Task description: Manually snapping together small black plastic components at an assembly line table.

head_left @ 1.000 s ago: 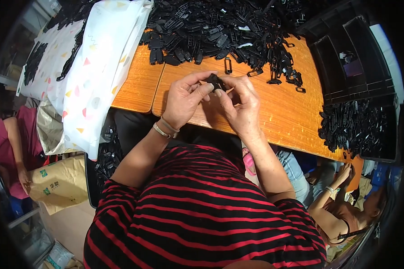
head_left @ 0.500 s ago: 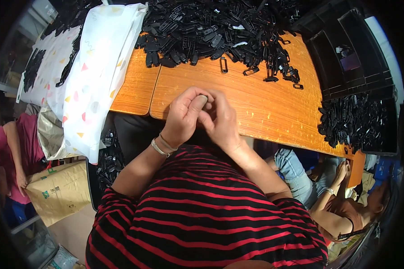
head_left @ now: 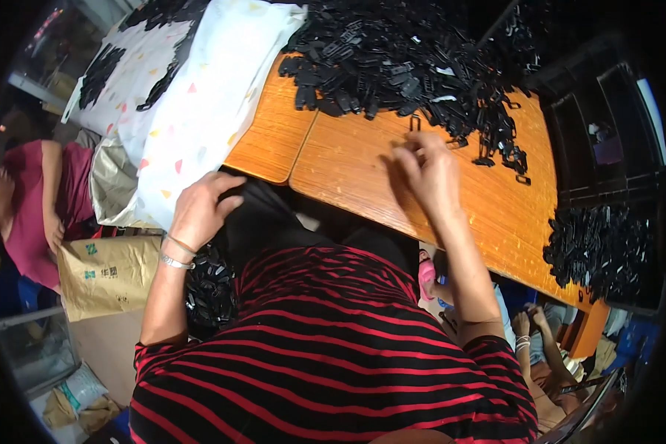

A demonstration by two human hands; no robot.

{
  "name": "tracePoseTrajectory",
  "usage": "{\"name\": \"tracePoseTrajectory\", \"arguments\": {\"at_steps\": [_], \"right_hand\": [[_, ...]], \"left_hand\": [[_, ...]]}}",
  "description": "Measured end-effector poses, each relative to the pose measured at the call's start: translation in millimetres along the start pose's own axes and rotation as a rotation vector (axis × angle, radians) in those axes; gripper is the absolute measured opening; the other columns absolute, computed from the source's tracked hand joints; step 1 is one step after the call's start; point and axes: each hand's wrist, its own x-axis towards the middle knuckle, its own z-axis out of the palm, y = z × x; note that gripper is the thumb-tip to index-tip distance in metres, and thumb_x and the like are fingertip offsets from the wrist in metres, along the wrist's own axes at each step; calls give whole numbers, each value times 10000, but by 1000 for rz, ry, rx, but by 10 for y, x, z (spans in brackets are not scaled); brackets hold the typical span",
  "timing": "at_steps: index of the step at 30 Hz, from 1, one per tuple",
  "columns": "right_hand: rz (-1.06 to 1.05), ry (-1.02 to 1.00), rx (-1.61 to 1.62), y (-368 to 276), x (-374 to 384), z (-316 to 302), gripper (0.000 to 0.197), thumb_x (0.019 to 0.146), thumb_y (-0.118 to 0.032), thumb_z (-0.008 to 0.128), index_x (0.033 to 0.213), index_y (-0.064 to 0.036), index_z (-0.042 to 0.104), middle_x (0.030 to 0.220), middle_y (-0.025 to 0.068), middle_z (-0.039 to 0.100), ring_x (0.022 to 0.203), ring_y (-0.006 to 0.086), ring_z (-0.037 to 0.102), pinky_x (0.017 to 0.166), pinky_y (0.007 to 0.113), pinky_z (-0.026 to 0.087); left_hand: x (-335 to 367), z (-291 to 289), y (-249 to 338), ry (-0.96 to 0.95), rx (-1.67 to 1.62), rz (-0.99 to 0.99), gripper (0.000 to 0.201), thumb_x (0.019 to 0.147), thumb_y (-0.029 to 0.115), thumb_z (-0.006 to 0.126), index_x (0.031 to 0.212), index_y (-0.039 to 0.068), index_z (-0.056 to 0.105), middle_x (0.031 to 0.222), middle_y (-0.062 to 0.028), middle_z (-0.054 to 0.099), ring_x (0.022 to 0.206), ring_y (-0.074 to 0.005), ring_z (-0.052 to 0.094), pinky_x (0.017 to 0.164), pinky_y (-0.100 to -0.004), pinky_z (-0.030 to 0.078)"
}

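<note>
A slim black rectangular frame (head_left: 419,123), open-centred, its near end hidden, lay on the orange-brown wooden tabletop (head_left: 362,166), at the near edge of small black plastic parts (head_left: 381,63), which sprawled in a dense heap, jumbled, overlapping.

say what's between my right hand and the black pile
In the head view, one small black frame lies on the table between the right hand and the pile; any touch is unclear.

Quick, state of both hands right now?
Left hand: open, thumb and fingers apart, nothing visible in it.
Right hand: partly curled, by a black frame piece; cannot tell whether it grips anything.
</note>
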Motion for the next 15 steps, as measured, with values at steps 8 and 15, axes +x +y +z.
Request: {"name": "tracePoseTrajectory", "arguments": {"at_steps": [8, 15], "right_hand": [[-14, 6, -381, 360, 414, 128, 251, 813, -165, 716, 959, -17, 575, 960, 217, 608, 751, 402, 639, 639, 472, 526], [-57, -181, -441, 197, 208, -2, 191, 861, -138, 663, 1003, -18, 621, 880, 210, 664, 773, 396, 649, 650, 450, 524]], "left_hand": [[1235, 338, 325, 346, -77, 222, 241, 817, 53, 631, 1055, 78, 656, 952, -119, 625, 879, -333, 623, 753, -401, 507], [1640, 417, 67, 194, 95, 420, 249, 794, -10, 655, 1030, 66, 637, 986, -114, 579, 928, -343, 587, 751, -408, 503]]}}
